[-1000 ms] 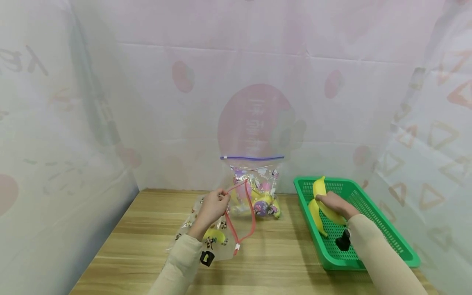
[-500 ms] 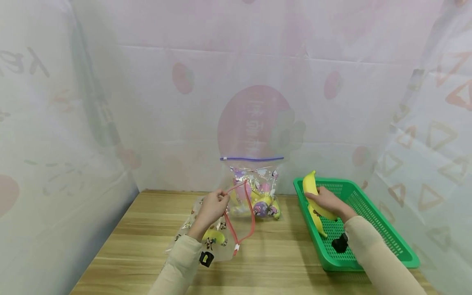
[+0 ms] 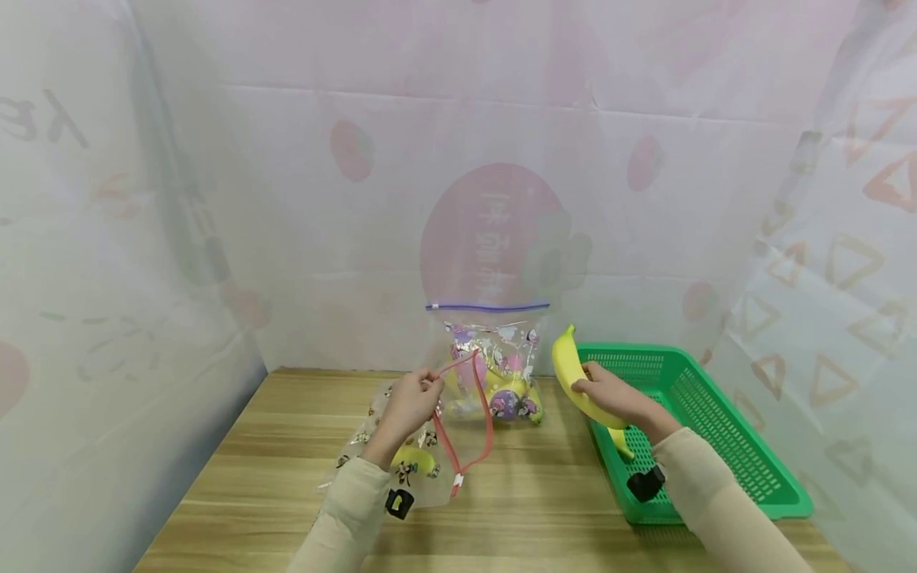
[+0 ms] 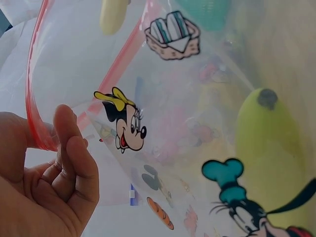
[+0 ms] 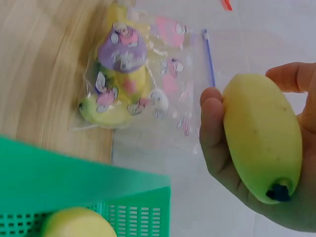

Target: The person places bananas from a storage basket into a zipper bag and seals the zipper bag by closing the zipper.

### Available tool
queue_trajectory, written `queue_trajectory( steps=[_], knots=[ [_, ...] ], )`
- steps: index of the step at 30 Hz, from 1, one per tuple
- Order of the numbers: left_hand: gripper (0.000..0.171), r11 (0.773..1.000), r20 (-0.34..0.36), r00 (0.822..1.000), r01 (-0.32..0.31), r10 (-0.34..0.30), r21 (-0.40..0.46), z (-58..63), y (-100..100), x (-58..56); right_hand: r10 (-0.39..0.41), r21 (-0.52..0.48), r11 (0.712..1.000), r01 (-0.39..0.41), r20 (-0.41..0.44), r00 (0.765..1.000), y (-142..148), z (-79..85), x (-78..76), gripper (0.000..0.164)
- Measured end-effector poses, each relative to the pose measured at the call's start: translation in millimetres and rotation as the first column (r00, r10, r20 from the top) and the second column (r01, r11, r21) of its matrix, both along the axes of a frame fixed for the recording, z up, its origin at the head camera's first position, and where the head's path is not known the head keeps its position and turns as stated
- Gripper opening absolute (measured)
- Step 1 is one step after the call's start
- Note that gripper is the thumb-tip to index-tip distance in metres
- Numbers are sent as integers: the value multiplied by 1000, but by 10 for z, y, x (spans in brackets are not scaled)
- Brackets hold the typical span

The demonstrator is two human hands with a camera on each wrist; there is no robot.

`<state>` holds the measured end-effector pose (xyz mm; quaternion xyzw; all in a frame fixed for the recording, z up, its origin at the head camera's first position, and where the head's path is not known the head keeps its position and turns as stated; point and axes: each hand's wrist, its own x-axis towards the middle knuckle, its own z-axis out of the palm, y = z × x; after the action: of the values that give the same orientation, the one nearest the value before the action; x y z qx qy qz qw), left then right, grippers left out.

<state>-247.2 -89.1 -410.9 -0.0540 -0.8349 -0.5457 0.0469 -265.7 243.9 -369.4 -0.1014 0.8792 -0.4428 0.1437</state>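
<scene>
My left hand point(image 3: 412, 404) pinches the red-edged mouth of a clear zip bag point(image 3: 437, 493) printed with cartoon figures, and the mouth gapes to the right. Inside that bag lies a yellow-green banana point(image 4: 269, 148), seen through the plastic in the left wrist view. My right hand point(image 3: 614, 395) grips a yellow banana point(image 3: 571, 370) above the left rim of the green basket point(image 3: 752, 422); thumb and fingers wrap its sides in the right wrist view. Another banana point(image 3: 622, 444) lies in the basket, partly hidden by the rim and my hand.
A second clear zip bag point(image 3: 512, 342) with a blue zip strip stands against the back wall, fruit-like yellow and green things inside. A wooden table point(image 3: 243, 477) bears everything. Printed cloth walls point(image 3: 344, 239) enclose the back and sides.
My right hand has carried the banana left, from inside the basket to above its left rim, uncovering more of the basket. The left hand keeps its hold on the bag's mouth.
</scene>
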Motion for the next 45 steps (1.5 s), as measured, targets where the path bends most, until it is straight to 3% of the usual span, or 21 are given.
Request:
queue_trajectory(
  steps=[9, 14, 19, 26, 32, 39, 45],
  knots=[
    [17, 1000, -7, 1000, 7, -7, 0, 9, -10, 13, 150, -34, 988, -149, 38, 988, -126, -40, 102, 56],
    [17, 1000, 2, 1000, 6, -6, 5, 5, -8, 22, 215, -34, 976, -214, 17, 976, -182, -76, 138, 63],
    [16, 1000, 3, 1000, 2, -2, 0, 3, -3, 20, 255, 27, 967, -255, -22, 967, -254, -87, 165, 59],
    [16, 1000, 3, 1000, 0, 0, -7, 3, -5, 17, 365, 112, 927, -358, -44, 930, -343, -61, 228, 52],
    [17, 1000, -9, 1000, -5, 5, -19, -5, 3, 12, 386, 66, 920, -386, 16, 922, -404, -66, 275, 47],
    [17, 999, -8, 1000, -17, 16, -30, -14, 26, 4, 456, 43, 889, -456, 17, 890, -480, -80, 307, 30],
    [17, 999, -9, 1000, -22, 22, -49, -26, 38, -4, 425, 73, 904, -421, -36, 905, -575, -89, 319, 23]
  ],
)
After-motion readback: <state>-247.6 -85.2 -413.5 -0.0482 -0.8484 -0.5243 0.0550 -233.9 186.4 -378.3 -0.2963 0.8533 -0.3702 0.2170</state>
